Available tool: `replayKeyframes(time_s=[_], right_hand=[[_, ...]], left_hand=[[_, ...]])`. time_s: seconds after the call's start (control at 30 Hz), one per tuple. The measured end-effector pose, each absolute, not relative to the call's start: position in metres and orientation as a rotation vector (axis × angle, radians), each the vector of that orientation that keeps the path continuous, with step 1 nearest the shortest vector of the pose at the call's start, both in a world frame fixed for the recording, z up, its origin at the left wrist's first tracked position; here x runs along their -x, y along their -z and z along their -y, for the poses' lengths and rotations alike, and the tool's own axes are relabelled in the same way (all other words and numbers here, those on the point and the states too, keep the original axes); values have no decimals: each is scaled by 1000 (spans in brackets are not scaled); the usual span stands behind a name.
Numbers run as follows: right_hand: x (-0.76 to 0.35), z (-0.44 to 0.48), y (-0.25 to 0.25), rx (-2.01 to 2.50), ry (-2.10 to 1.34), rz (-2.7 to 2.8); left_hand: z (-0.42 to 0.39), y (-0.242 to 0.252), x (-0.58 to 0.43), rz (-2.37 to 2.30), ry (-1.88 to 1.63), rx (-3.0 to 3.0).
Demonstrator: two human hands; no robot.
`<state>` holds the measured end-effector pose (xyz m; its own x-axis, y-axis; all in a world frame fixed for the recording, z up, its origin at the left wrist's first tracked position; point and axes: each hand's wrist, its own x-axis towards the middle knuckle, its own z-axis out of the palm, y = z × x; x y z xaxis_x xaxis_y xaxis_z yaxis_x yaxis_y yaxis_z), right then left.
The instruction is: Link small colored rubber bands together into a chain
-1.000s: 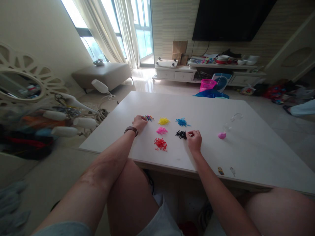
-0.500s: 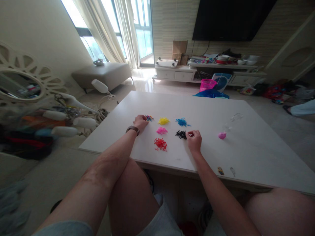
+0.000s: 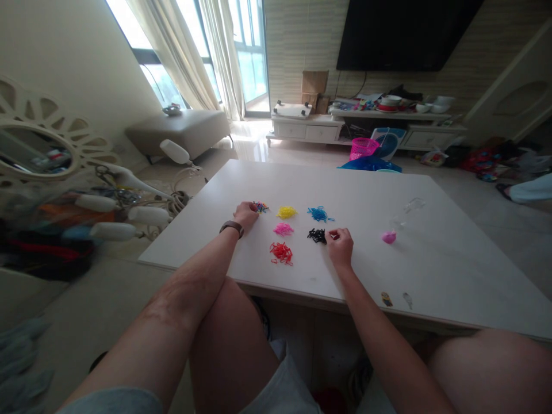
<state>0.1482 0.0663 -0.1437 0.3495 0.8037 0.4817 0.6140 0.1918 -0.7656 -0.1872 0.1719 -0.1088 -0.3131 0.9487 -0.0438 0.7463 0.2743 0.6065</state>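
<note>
My left hand, with a dark watch on its wrist, rests at a small mixed-colour heap of tiny pieces. Its fingertips are drawn together at the heap's edge, and anything between them is hidden. My right hand has its fingers curled in a pinch at the right side of a black heap; what it holds is too small to make out. Between the hands lie a yellow heap, a pink heap and a red heap of small loop-shaped pieces. A blue heap sits behind the black one.
The white table also bears a pink lump, a clear plastic container and two flat stickers near the front edge. White lamp heads stand off its left side. A pink basket is beyond the far edge.
</note>
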Motion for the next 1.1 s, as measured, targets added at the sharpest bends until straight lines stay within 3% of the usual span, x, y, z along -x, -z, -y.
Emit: replayKeyframes(time_s=[1.1], right_hand=[[-147, -65, 143, 1517, -264, 1351]], left_hand=[[-174, 104, 206, -1792, -976, -1178]])
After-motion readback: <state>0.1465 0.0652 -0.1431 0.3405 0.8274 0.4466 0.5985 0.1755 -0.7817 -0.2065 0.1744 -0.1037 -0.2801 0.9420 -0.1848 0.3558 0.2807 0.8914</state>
